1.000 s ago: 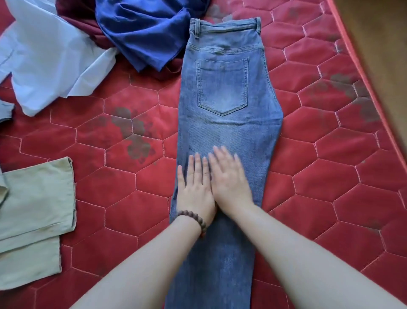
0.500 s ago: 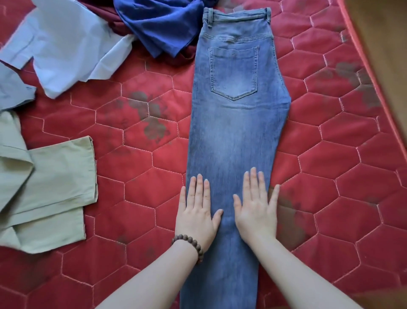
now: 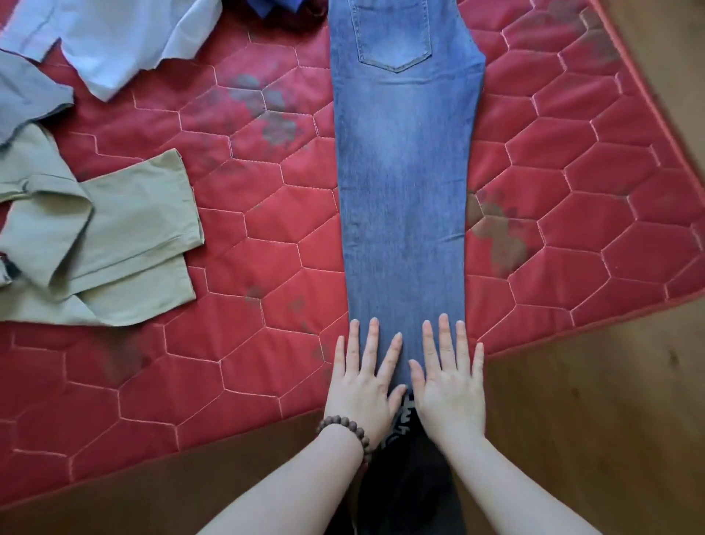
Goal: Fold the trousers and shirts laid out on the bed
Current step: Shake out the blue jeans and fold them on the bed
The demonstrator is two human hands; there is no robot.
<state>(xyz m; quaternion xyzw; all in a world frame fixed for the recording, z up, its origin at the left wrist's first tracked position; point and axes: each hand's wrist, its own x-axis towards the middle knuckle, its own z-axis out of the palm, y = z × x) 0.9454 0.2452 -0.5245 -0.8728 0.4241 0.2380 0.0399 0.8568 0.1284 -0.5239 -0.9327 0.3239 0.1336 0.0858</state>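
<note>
Blue jeans point(image 3: 402, 183), folded lengthwise leg on leg with a back pocket facing up, lie straight down the red quilted mattress point(image 3: 236, 351). Their waistband runs off the top of the view. My left hand point(image 3: 364, 385), wearing a bead bracelet, lies flat with spread fingers on the left side of the lower leg. My right hand point(image 3: 448, 385) lies flat on the right side, beside the left one. Both press the denim near the mattress's front edge. The jeans' hem is hidden under my hands and arms.
Olive-green trousers point(image 3: 95, 236) lie at the left. A pale blue shirt point(image 3: 114, 42) and a grey garment point(image 3: 26, 99) sit at the top left, with a scrap of dark blue cloth point(image 3: 274, 4) at the top edge. Wooden flooring point(image 3: 610, 401) borders the mattress at right and front.
Both hands have slid flat down the jeans from the thigh to the lower leg, and moved apart to its two sides. The view has shifted toward the front edge.
</note>
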